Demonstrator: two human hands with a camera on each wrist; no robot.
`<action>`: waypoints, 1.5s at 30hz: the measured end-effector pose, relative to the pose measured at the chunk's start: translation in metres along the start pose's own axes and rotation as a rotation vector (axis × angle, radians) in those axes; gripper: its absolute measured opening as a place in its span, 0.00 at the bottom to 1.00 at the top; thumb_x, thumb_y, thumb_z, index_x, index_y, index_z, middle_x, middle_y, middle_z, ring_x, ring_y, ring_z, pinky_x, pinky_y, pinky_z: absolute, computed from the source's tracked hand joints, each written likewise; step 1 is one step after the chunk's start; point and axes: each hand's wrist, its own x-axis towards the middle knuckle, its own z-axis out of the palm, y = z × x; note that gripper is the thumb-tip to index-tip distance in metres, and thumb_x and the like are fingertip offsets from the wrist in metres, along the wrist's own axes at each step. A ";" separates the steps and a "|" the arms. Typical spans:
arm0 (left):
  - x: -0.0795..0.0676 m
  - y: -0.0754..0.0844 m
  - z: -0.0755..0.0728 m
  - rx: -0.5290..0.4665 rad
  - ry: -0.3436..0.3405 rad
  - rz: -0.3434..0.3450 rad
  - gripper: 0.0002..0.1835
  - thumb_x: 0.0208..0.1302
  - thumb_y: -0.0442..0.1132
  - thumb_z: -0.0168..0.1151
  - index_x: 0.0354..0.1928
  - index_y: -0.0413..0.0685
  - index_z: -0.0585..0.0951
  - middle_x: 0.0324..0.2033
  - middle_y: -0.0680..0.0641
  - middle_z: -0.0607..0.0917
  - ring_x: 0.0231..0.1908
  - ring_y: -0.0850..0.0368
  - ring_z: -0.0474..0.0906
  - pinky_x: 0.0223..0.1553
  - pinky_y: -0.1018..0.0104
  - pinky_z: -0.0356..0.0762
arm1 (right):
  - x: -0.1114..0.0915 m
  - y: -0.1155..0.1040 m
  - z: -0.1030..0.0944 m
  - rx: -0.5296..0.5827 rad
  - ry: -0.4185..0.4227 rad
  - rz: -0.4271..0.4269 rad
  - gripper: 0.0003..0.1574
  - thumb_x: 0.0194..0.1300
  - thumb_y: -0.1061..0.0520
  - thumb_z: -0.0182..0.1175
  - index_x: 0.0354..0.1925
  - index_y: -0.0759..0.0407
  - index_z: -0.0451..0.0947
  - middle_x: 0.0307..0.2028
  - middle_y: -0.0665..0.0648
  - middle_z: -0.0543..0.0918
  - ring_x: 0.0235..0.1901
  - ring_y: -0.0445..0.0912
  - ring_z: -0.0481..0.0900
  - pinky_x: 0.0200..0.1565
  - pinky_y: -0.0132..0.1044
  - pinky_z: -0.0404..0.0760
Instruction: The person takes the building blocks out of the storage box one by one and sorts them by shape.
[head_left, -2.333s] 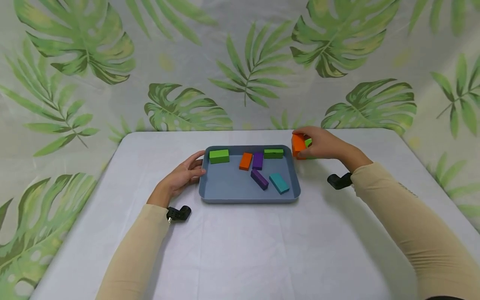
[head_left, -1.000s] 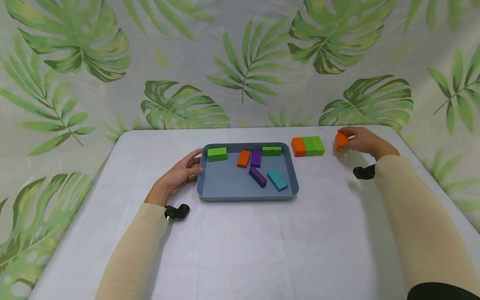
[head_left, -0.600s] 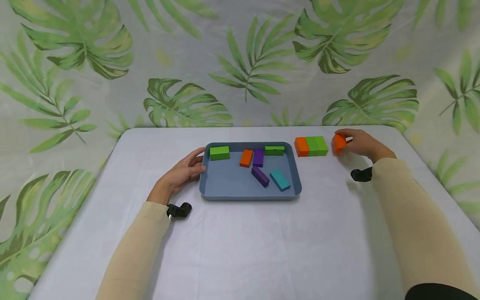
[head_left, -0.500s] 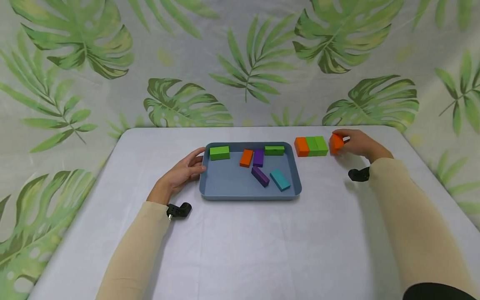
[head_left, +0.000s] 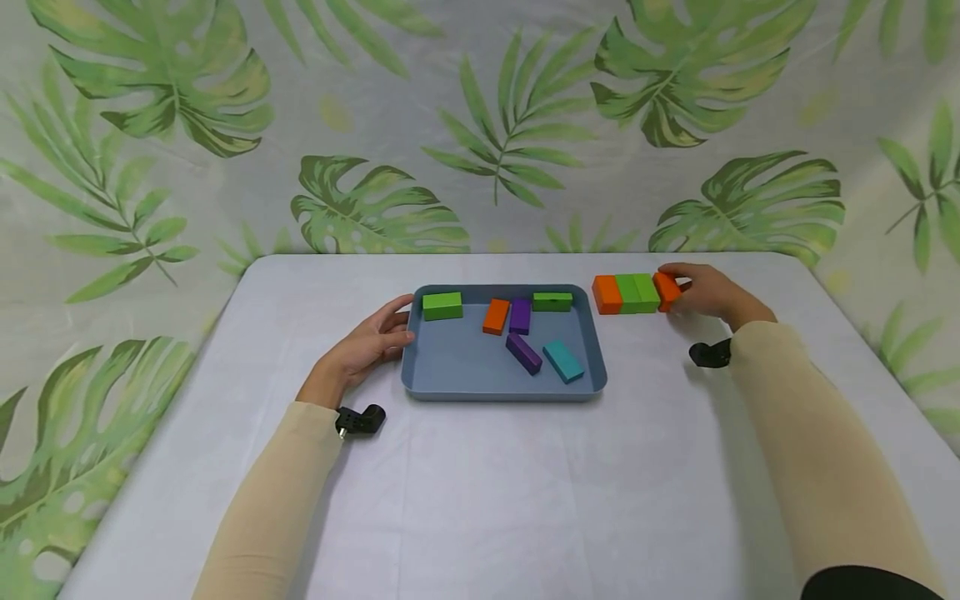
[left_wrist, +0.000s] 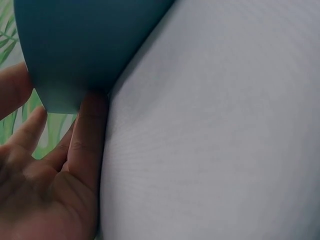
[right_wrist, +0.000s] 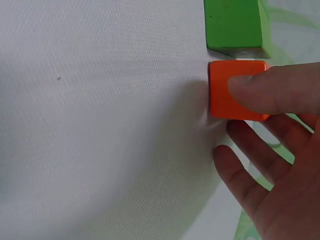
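Note:
In the head view my right hand (head_left: 708, 292) pinches an orange block (head_left: 666, 292) at the right end of a row on the cloth. The thumb lies across the block's near end in the right wrist view, the other fingers behind it. Close beside stands a green block (right_wrist: 235, 27) with a narrow gap. The row also holds a second green block and an orange block (head_left: 607, 295) at its left end. My left hand (head_left: 367, 343) touches the left side of a blue-grey tray (head_left: 450, 396), its fingers spread and fairly straight.
Inside the tray lie a green block (head_left: 442, 306), an orange block (head_left: 496, 317), purple blocks (head_left: 523, 353), a teal block (head_left: 562, 361) and another green block (head_left: 552, 302). A white cloth (head_left: 480, 492) covers the table; a leaf-patterned cloth (head_left: 525, 108) rises behind.
My right hand first lets go of the row's left orange block, then holds another orange block farther right. It has since brought that block left against the green ones. The left hand stays at the tray.

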 end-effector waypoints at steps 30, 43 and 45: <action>0.000 0.001 -0.001 -0.014 -0.008 -0.009 0.42 0.71 0.31 0.55 0.80 0.63 0.48 0.78 0.43 0.54 0.75 0.45 0.58 0.69 0.52 0.63 | 0.003 0.004 0.003 -0.027 -0.024 -0.006 0.51 0.65 0.61 0.59 0.79 0.55 0.45 0.71 0.75 0.57 0.65 0.67 0.60 0.68 0.67 0.59; 0.002 0.000 -0.001 -0.016 -0.008 -0.013 0.42 0.71 0.30 0.55 0.80 0.62 0.47 0.78 0.43 0.54 0.75 0.45 0.57 0.73 0.47 0.58 | -0.004 -0.015 -0.008 -0.091 -0.064 -0.011 0.61 0.63 0.59 0.58 0.78 0.63 0.28 0.73 0.79 0.50 0.69 0.73 0.58 0.67 0.69 0.59; 0.001 0.000 -0.001 -0.015 -0.006 -0.012 0.42 0.71 0.30 0.55 0.80 0.62 0.48 0.78 0.43 0.54 0.75 0.45 0.57 0.73 0.48 0.59 | -0.008 -0.024 -0.014 -0.129 -0.047 -0.029 0.58 0.64 0.58 0.55 0.78 0.65 0.30 0.73 0.79 0.50 0.69 0.73 0.57 0.66 0.69 0.61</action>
